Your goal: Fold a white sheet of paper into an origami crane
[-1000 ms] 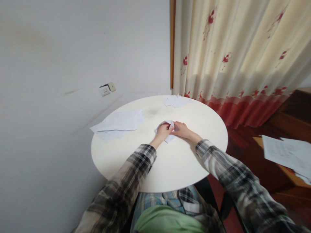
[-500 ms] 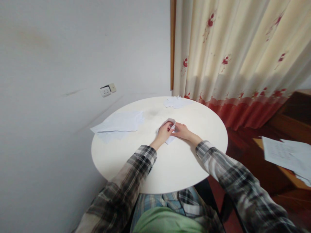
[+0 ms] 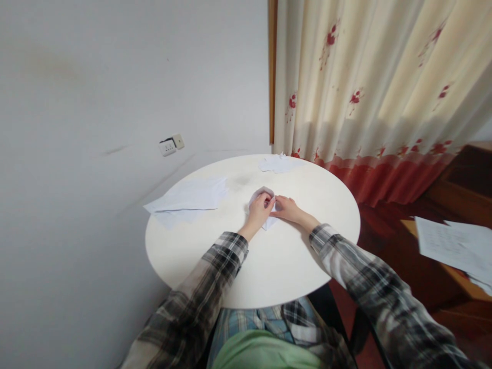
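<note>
A small folded piece of white paper point(image 3: 269, 223) is between my two hands, just above or on the round white table point(image 3: 269, 271). My left hand point(image 3: 260, 209) is closed on its left part, with the fingers curled and the thumb pressed against the paper. From the other side, my right hand point(image 3: 287, 209) pinches the right edge with thumb and fingertips. An upper flap of the paper rises behind the left fingers. Much of the fold is covered by the hands.
White paper sheets point(image 3: 188, 195) lie stacked at the table's left. Paper scraps point(image 3: 277, 163) sit at the far edge. Beyond are a wall with a socket point(image 3: 167, 148) and a curtain point(image 3: 369, 92). Printed sheets point(image 3: 453, 243) rest on brown furniture to the right.
Both hands keep hold of the folded paper. Its upper flap has shifted slightly left, and the left fingers have moved a little within it.
</note>
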Action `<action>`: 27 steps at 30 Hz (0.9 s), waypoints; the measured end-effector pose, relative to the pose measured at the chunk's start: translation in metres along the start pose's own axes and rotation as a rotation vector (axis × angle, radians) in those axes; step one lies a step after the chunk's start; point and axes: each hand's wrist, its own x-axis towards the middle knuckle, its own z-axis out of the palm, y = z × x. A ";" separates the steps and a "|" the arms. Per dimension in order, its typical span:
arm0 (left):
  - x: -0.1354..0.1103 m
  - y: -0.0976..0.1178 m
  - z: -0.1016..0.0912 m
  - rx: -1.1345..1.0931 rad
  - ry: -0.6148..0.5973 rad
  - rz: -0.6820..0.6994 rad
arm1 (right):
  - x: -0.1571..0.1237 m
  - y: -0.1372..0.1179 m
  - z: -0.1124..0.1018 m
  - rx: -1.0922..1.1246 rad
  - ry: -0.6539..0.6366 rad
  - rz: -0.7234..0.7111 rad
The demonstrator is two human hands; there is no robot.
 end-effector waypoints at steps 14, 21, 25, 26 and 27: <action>0.002 0.002 -0.001 0.037 0.027 -0.068 | 0.003 0.006 0.004 0.016 0.037 -0.045; 0.002 0.002 -0.002 0.114 0.031 -0.138 | 0.004 0.010 0.008 0.087 0.078 -0.093; 0.003 -0.001 -0.003 0.137 -0.040 -0.120 | 0.003 0.010 0.006 0.154 0.093 -0.132; 0.004 -0.002 -0.003 0.149 -0.061 -0.115 | 0.003 0.010 0.006 0.164 0.094 -0.137; 0.004 -0.003 -0.003 0.162 -0.082 -0.115 | 0.003 0.010 0.006 0.172 0.095 -0.141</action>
